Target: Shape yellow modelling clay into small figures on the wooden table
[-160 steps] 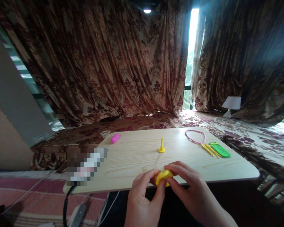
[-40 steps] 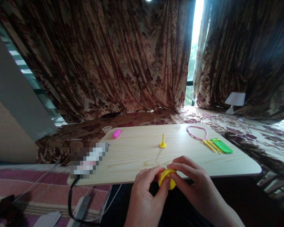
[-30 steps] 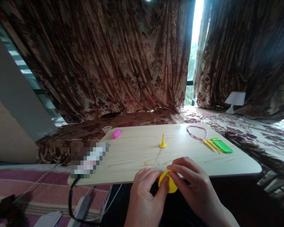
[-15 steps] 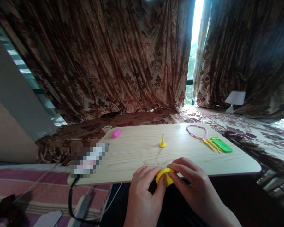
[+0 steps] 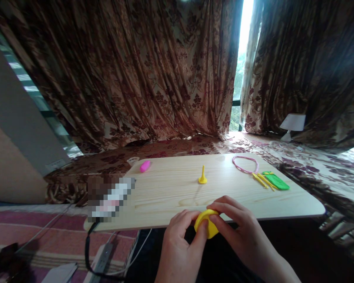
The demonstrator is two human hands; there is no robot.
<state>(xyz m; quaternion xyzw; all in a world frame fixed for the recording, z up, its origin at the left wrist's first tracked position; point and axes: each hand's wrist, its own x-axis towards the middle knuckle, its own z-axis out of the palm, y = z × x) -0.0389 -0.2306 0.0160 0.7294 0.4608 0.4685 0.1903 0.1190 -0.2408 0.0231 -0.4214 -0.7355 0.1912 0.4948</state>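
Between my two hands, over the near edge of the table, is a rounded, flattened piece of yellow clay [image 5: 211,229]. My left hand [image 5: 181,239] pinches its left side, the thumb pressed on its face. From the right, my right hand [image 5: 242,226] grips its upper edge between thumb and fingers. Beyond them a yellow clay stand [image 5: 203,176], a thin upright stem on a round base, stands on the table [image 5: 165,192].
A pink clay lump [image 5: 145,166] lies at the back left. On the right are a pink twisted clay ring [image 5: 233,163], thin yellow clay strips [image 5: 261,181] and a green clay slab [image 5: 277,181]. A blurred-out object with a black cable [image 5: 87,247] occupies the left edge.
The yellow clay in my hands has tilted, so more of its broad face shows and its lower edge reaches further down. Both hands stay nearly in place.
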